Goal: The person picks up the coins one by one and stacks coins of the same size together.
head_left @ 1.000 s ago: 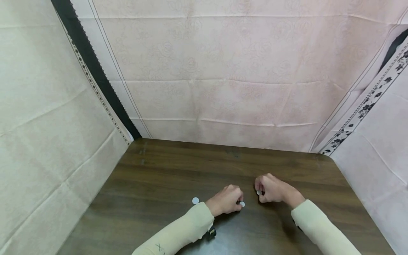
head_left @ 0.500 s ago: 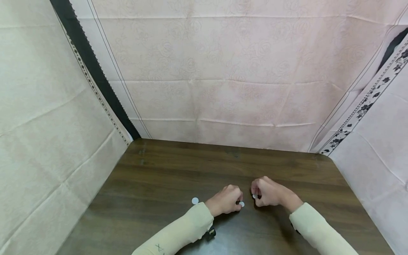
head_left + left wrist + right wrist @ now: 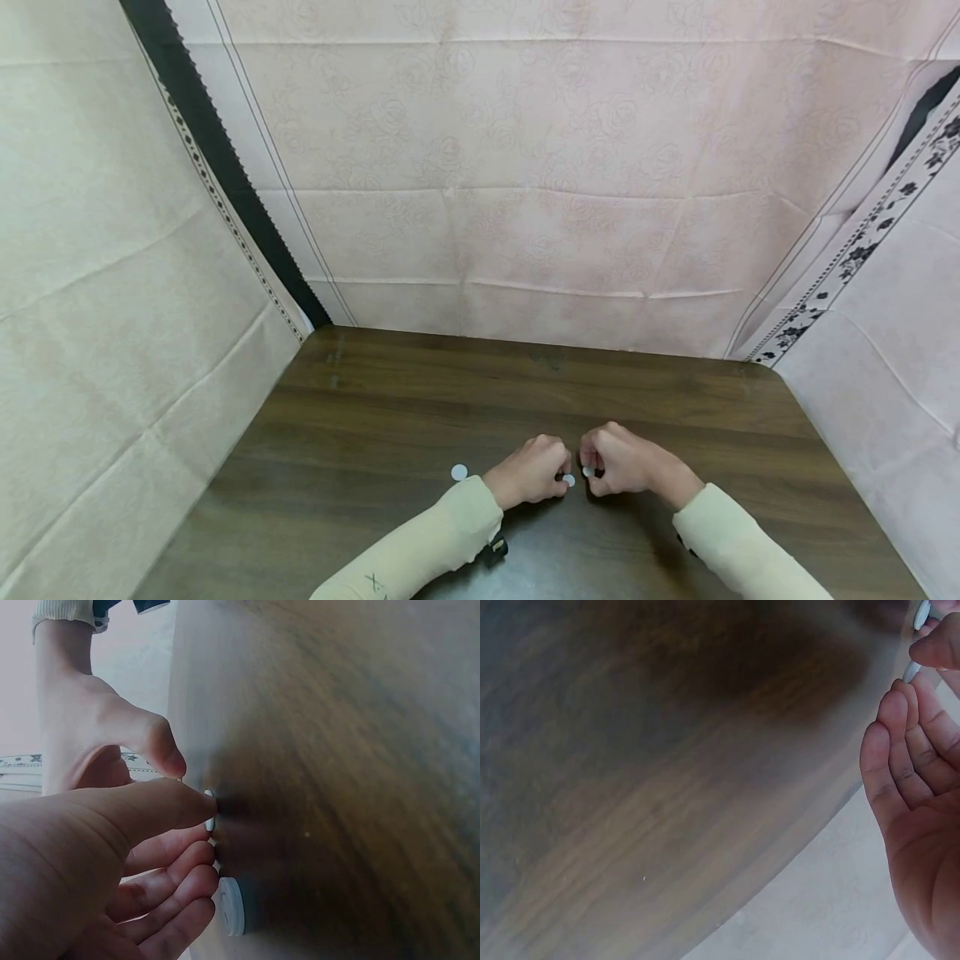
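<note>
Two small white round discs are pinched in my hands just above the dark wooden table. My left hand [image 3: 528, 469] holds one disc [image 3: 569, 481] between thumb and fingers. Facing it, my right hand [image 3: 630, 461] pinches the other disc [image 3: 588, 472], and a narrow gap separates the two. A third white disc [image 3: 459, 472] lies on the table by the left forearm. In the left wrist view this loose disc [image 3: 232, 906] looks thick and ridged, while the held disc [image 3: 210, 810] shows edge-on. The right wrist view shows the right hand's disc [image 3: 911, 672] at the fingertips.
The brown wooden table [image 3: 420, 400] reaches back to a pale patterned cloth [image 3: 525, 167]. Cloth panels also hang at the left [image 3: 135, 292] and right [image 3: 892, 375]. A dark wrist device [image 3: 498, 546] sits under the left sleeve.
My right hand has moved left and slightly nearer the body with its disc, closing on the left hand's disc. The left hand and the loose disc have stayed in place.
</note>
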Available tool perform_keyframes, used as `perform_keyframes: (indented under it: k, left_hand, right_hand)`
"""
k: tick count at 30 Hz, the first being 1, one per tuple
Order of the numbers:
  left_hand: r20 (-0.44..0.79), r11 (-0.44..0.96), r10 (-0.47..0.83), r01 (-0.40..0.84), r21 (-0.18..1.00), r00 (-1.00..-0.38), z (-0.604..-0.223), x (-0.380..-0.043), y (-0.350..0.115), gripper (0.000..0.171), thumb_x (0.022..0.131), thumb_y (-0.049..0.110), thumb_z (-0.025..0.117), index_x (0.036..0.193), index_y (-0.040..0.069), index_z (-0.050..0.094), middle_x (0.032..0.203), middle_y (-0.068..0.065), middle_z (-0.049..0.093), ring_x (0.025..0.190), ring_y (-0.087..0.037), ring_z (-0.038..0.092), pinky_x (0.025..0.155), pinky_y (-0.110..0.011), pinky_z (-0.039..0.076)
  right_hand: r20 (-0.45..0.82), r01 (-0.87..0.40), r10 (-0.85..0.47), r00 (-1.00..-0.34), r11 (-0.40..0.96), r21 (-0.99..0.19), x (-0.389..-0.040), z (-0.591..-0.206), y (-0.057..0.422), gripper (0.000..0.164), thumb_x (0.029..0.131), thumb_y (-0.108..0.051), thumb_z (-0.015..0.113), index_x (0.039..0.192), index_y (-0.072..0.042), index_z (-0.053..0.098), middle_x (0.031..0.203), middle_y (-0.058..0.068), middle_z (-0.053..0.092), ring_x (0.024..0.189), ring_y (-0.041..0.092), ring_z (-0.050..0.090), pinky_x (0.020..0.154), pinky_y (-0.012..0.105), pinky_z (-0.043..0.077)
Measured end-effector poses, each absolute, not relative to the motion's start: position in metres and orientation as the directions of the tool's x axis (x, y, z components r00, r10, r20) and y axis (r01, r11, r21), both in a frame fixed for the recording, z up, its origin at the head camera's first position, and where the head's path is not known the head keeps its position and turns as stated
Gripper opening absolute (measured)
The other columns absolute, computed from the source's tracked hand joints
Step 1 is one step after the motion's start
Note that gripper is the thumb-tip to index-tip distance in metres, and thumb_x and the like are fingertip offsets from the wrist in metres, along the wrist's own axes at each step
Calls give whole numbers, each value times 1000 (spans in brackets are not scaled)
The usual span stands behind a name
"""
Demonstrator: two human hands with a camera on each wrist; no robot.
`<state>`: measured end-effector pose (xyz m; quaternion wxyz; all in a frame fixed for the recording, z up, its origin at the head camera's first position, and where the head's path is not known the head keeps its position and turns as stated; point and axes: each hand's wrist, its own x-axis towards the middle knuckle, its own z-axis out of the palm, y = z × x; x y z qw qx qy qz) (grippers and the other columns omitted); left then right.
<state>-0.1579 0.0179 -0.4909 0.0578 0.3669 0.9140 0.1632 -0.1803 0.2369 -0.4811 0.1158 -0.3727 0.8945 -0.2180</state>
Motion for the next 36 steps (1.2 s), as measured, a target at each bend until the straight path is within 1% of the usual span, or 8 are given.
perform_keyframes:
  k: [5,9,14,19,23,29,36]
  left_hand:
    - [13,679,687,649,343,-726,-491,-158,18,7,94,19,81,95,12,78,92,4,67,77,-2,55,68,-15,46]
    - [18,677,688,650,344,-726,-491,-158,18,6,93,17,81,91,14,77,89,5,65,75,-2,52,66,-15,45]
    - [12,675,680,632,380,-733,-492,-157,18,14,93,15,81,83,13,71,83,5,58,71,-4,46,62,-17,41]
    - [19,677,676,631,379,-736,-492,-158,18,20,91,14,82,78,15,67,80,6,54,70,-4,45,61,-18,40]
    - [19,678,676,631,376,-737,-492,-157,18,24,91,13,81,76,16,64,78,6,52,69,-5,44,60,-18,39]
    - [14,680,672,625,384,-740,-492,-157,18,26,92,13,81,75,15,61,78,6,51,69,-5,43,59,-19,38]
    - [32,672,679,639,375,-733,-491,-157,18,28,90,11,81,73,15,60,76,6,49,68,-5,42,59,-18,37]
  right_hand:
    - [-30,-624,-723,-690,616,-481,-178,-482,233,14,78,-5,76,85,-14,68,76,-7,63,66,-3,53,60,20,50]
    - [-30,-615,-715,-698,620,-487,-176,-484,231,14,77,-7,77,85,-14,68,76,-7,64,67,-3,54,61,20,51]
    - [-19,-600,-702,-712,623,-501,-173,-487,228,13,77,-8,79,83,-14,69,75,-7,66,65,-4,55,60,20,51]
    - [1,-597,-694,-720,618,-512,-171,-490,225,12,76,-8,79,81,-14,69,73,-8,66,64,-4,56,59,19,51]
    - [9,-591,-686,-728,620,-516,-170,-491,223,13,76,-10,80,80,-15,69,72,-10,66,64,-5,56,59,19,51]
    - [6,-551,-657,-754,626,-553,-166,-489,220,12,76,-7,80,81,-13,71,74,-8,69,66,-5,59,60,19,53]
    - [14,-526,-626,-780,643,-557,-165,-490,218,13,75,-7,82,81,-14,72,75,-8,71,68,-5,61,61,19,54]
